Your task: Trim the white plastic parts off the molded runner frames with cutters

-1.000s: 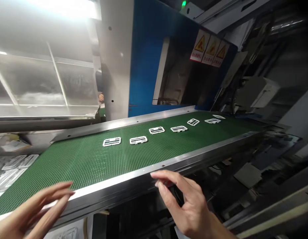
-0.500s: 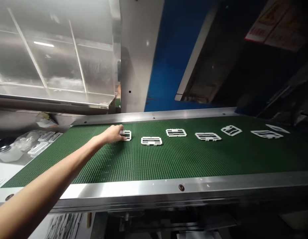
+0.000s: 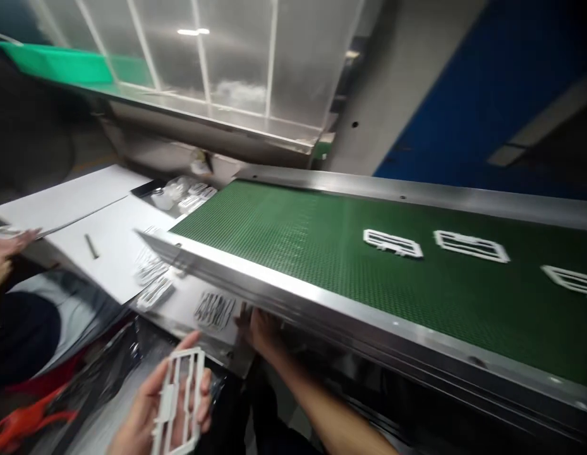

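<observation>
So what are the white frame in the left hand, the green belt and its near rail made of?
White frame: probably moulded plastic, seemingly satin, judging by its thin bars and uniform colour.
Green belt: perhaps rubber or PVC; its surface looks finely textured.
Near rail: likely bare metal, from its silvery sheen; which metal, I can't tell.

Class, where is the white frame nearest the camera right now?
In the head view, the white frame is low and left of centre, held in the left hand, to the right of the orange object.

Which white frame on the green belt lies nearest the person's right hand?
The leftmost frame on the belt; both others visible there lie farther from the right hand.
</observation>
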`<state>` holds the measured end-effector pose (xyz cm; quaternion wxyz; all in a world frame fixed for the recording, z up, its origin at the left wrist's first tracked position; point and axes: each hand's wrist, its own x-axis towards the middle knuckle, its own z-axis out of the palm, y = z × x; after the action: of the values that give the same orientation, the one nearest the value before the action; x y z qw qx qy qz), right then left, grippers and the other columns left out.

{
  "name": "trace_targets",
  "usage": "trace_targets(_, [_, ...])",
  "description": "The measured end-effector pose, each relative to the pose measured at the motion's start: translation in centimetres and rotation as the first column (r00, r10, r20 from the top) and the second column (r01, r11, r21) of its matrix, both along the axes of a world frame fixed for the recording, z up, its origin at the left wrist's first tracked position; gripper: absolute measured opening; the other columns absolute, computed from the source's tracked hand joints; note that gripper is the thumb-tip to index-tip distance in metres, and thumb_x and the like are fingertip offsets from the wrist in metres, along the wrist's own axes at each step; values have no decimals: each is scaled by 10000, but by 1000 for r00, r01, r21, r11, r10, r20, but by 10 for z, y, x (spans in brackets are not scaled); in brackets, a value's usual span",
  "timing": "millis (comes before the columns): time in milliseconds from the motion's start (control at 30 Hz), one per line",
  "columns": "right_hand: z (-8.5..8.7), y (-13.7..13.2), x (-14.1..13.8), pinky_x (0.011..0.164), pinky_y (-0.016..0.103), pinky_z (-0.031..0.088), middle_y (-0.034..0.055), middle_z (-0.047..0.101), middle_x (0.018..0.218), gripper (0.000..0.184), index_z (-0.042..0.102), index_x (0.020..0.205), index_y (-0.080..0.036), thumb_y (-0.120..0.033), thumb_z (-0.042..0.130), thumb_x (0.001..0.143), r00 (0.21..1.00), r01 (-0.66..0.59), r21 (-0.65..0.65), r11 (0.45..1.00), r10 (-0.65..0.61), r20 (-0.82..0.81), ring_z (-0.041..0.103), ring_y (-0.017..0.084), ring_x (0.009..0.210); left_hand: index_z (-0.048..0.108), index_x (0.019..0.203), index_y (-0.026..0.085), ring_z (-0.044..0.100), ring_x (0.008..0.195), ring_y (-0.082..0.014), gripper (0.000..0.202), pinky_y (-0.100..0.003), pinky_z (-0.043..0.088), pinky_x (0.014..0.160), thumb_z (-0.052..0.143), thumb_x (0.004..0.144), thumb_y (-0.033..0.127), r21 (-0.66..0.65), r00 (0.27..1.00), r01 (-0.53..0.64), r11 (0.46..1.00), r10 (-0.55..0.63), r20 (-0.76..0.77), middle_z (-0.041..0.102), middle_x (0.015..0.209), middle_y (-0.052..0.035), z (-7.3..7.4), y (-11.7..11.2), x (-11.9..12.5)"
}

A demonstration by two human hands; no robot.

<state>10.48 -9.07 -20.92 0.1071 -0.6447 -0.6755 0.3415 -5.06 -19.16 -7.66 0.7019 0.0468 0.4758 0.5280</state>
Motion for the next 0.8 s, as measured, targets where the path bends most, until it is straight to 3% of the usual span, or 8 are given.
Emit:
trace_targets(133, [-9, 31, -16, 936, 471, 455, 115, 552, 1241, 367, 556, 1200, -143, -371, 574, 913, 997, 62, -139, 988, -55, 49, 553, 253, 1103, 545, 1218, 201, 694, 771, -272, 391, -466, 569, 767, 554, 827, 182, -178, 983, -145, 973, 162, 88, 719, 841, -123, -37, -45, 5])
trace_targets(233, [-15, 40, -18, 921, 457, 471, 112, 535, 1252, 348, 551, 1205, -149, -318, 597, 903, 993, 114, -220, 969, -109, 36, 546, 254, 1106, 547, 1165, 203, 679, 749, -237, 331, -445, 568, 764, 587, 837, 203, -191, 969, -199, 961, 222, 110, 708, 849, -100, -52, -60, 9])
trace_targets(367, [-18, 38, -14, 851, 414, 510, 90, 569, 1180, 299, 568, 1159, -149, -309, 591, 908, 976, 135, -388, 911, -191, -108, 581, 227, 1023, 564, 1049, 234, 634, 659, -175, 277, -363, 574, 688, 669, 800, 294, -150, 976, -158, 976, 177, 125, 679, 809, -39, -70, -68, 15])
trace_targets(467, [-11, 11, 0, 733, 347, 539, 65, 607, 1046, 252, 586, 1077, -134, -327, 571, 916, 905, 43, -541, 840, -262, -336, 610, 182, 880, 560, 1027, 239, 630, 643, -169, 310, -338, 567, 653, 704, 769, 332, -163, 988, -107, 981, 124, 93, 677, 793, -25, -79, -69, 18])
trace_targets(633, [18, -77, 40, 698, 372, 536, 64, 620, 934, 342, 561, 1071, -163, -291, 567, 755, 626, -189, -667, 721, -435, -648, 597, 186, 830, 548, 1029, 228, 662, 667, -189, 289, -335, 569, 628, 672, 797, 346, -188, 997, -62, 980, 69, 33, 706, 792, -35, -84, -63, 19])
trace_targets(733, [37, -117, 57, 727, 369, 510, 36, 568, 804, 304, 563, 950, -151, -294, 586, 682, 505, -217, -682, 698, -518, -691, 568, 161, 757, 528, 1059, 213, 678, 653, -195, 217, -341, 579, 620, 578, 867, 303, -203, 997, -70, 977, 71, -2, 719, 785, -52, -80, -58, 23])
trace_targets(800, [48, -131, 63, 725, 339, 490, 27, 558, 776, 270, 533, 898, -153, -320, 637, 713, 486, -214, -651, 729, -498, -718, 558, 152, 740, 521, 1125, 187, 711, 725, -223, 239, -373, 593, 687, 519, 896, 252, -225, 996, -85, 971, 82, -25, 741, 862, -107, -75, -56, 28])
